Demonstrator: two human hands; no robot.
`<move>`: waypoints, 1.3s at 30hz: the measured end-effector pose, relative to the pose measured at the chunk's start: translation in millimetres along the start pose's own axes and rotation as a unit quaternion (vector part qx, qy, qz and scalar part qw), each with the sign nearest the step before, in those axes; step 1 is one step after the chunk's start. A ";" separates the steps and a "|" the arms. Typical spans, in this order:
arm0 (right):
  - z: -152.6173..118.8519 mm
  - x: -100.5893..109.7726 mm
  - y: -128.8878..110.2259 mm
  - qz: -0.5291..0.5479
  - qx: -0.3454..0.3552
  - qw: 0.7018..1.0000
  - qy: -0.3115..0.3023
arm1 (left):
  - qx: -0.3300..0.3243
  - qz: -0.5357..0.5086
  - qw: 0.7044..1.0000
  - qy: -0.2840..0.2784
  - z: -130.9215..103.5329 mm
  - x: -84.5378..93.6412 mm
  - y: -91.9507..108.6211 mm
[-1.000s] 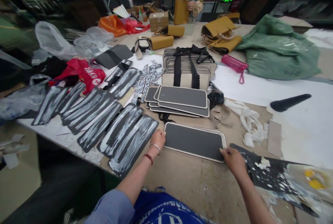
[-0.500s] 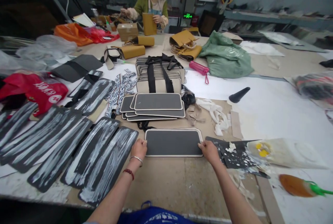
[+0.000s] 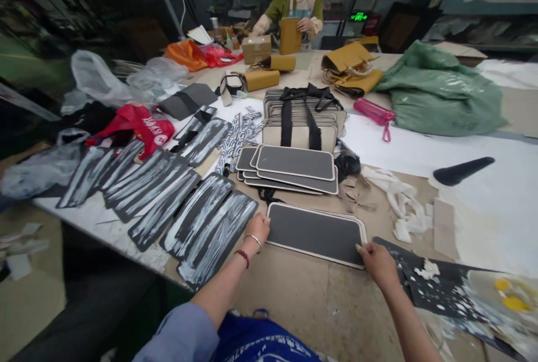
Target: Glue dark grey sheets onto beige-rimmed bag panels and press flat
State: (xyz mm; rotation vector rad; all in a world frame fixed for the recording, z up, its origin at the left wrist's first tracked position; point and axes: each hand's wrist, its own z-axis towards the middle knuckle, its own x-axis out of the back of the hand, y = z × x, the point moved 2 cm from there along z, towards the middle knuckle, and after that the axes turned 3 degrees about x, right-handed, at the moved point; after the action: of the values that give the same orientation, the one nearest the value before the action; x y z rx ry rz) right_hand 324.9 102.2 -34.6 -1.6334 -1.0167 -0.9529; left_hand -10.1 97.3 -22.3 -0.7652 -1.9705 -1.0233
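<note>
A dark grey rectangular panel [image 3: 315,234] with a cream edge lies flat in front of me, with at least one similar panel under it. At its left end my left hand [image 3: 257,228] is closed, fingers pinching the edge. My right hand [image 3: 378,261] grips the lower right corner, thumb on top. Just beyond lies a loose pile of the same panels [image 3: 294,163]. Left of my left hand are several dark panels [image 3: 221,238] streaked with white paste. A dark board [image 3: 441,289] spattered with white lies right of my right hand.
Behind the pile stand stacked panels with black straps [image 3: 286,124]. A green bag [image 3: 445,93], a pink pouch [image 3: 374,111] and mustard bags [image 3: 348,65] lie farther back. A co-worker [image 3: 294,3] holds a mustard piece across the table. The table edge [image 3: 126,244] runs along the left.
My view has turned left, so everything sits farther right in the picture. Both hands keep their hold on the panel's ends. The co-worker's one hand has come down behind the box.
</note>
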 end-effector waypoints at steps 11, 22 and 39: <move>1.6 -2.1 2.9 -0.023 0.018 1.000 0.002 | -0.020 0.005 0.999 0.033 -8.5 10.7 -4.3; 2.0 -5.4 9.2 -0.013 0.012 1.000 0.002 | -0.429 0.095 0.895 0.073 -69.0 -50.1 72.5; -7.6 -4.0 12.5 0.010 -0.009 0.999 0.034 | -0.440 0.122 0.890 -0.008 -24.4 -55.7 69.9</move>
State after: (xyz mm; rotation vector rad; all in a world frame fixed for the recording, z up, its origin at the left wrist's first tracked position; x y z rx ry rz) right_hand 334.1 91.6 -40.4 -1.6126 -0.9469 -1.0003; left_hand 81.8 102.6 -32.6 -1.4530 -1.2984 -1.7622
